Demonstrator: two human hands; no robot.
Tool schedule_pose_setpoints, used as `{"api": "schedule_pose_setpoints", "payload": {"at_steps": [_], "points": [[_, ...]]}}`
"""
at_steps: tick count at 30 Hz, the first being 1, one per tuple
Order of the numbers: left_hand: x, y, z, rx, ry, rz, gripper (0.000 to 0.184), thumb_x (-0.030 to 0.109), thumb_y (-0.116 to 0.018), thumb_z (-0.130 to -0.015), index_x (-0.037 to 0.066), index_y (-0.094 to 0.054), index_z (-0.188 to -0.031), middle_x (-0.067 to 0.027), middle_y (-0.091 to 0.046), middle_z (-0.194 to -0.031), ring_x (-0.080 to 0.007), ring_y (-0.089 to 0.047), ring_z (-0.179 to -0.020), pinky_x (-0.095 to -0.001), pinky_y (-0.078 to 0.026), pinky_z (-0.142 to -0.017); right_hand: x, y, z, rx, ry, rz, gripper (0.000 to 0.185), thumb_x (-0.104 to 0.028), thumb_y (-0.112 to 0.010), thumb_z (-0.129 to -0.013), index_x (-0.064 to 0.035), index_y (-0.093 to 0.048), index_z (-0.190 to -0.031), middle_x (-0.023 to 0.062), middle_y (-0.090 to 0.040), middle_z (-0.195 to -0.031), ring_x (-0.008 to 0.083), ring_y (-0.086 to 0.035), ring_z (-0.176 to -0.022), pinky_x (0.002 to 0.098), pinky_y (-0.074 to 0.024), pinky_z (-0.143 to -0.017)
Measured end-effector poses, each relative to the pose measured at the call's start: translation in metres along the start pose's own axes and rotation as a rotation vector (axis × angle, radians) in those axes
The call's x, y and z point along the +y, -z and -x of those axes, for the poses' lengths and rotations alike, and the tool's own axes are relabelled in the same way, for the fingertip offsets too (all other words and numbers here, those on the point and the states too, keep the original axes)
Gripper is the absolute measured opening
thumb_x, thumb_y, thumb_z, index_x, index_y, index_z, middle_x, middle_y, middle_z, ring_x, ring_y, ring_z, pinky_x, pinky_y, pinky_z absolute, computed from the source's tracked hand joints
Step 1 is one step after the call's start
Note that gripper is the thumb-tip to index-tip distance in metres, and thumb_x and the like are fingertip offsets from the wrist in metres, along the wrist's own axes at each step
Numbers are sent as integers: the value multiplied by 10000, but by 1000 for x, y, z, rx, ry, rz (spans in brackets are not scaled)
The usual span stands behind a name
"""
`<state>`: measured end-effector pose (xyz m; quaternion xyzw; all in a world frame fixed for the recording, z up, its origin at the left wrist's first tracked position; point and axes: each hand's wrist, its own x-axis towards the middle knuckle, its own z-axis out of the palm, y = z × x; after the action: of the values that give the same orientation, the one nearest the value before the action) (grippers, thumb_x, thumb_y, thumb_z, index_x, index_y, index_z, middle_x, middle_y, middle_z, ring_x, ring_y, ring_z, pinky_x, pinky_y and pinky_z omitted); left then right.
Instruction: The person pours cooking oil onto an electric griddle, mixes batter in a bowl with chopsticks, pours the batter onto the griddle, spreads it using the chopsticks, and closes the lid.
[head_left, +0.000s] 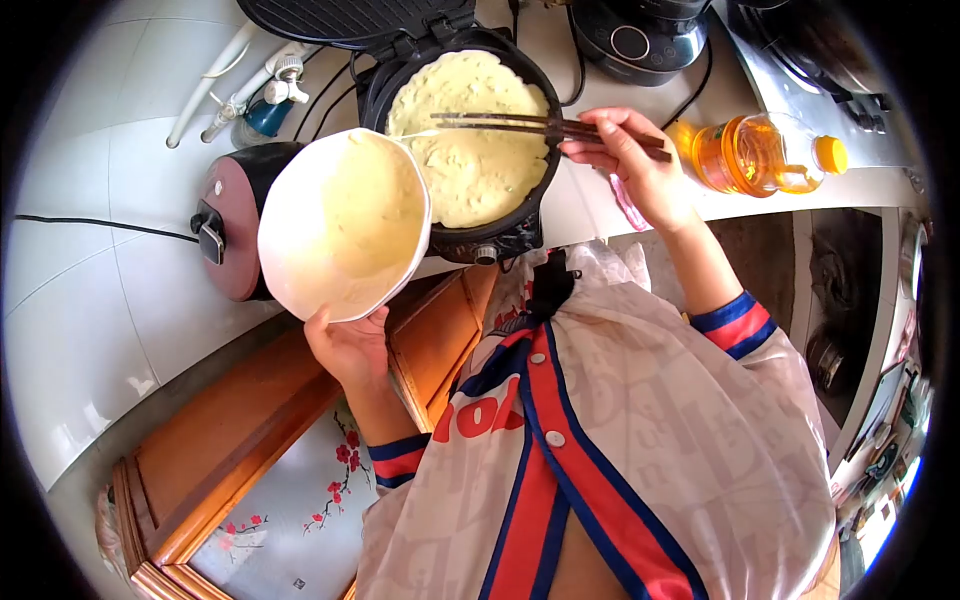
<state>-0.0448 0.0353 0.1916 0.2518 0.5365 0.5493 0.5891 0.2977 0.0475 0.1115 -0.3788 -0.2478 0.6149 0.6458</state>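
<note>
My left hand [350, 345] grips the lower rim of a white bowl [290, 235], which is tipped toward the pan and coated inside with pale yellow batter [372, 205]. A thin strand of batter runs from the bowl's lip toward the griddle. In my right hand [640, 165] is a pair of dark chopsticks [530, 124], their tips over the batter. Spread across the round black electric griddle [553, 165] lies a layer of yellow batter with green bits [475, 150]. The griddle's ridged lid [355, 18] stands open behind it.
An oil bottle [765, 155] with a yellow cap lies on the counter at right. To the left stands a pink and black rice cooker [235, 220], near a pipe valve [288, 75]. Behind is a black appliance [635, 40] with cords. Wooden cabinet doors [240, 440] are below.
</note>
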Motion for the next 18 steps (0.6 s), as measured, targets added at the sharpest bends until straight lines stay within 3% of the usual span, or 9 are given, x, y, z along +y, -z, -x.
{"api": "schedule_pose_setpoints", "payload": {"at_steps": [3, 12, 18], "points": [[3, 1, -2, -11, -35, 28, 547, 343, -526, -782, 59, -451, -1244, -108, -567, -1154, -240, -618, -922, -326, -549, -632, 3, 2, 1, -57, -3, 147, 257, -158, -510, -946, 37, -543, -1110, 121, -618, -1025, 202, -638, -912, 305, -521, -835], [11, -1, -4, -39, -60, 100, 563, 344, -542, -780, 67, -441, -1260, -98, -563, -1166, -248, -617, -922, -344, -551, -642, 31, 10, -7, -85, -183, 139, 289, -184, -502, -950, 63, -539, -1094, 153, -633, -974, 214, -646, -885, 309, -528, -831], [10, -3, -3, -44, -55, 103, 576, 337, -544, -780, 67, -427, -1275, -102, -558, -1173, -252, -615, -934, -343, -552, -650, 46, 1, -25, 52, -44, 9, 278, -177, -517, -944, 55, -543, -1094, 147, -603, -1036, 236, -640, -919, 325, -517, -862]]}}
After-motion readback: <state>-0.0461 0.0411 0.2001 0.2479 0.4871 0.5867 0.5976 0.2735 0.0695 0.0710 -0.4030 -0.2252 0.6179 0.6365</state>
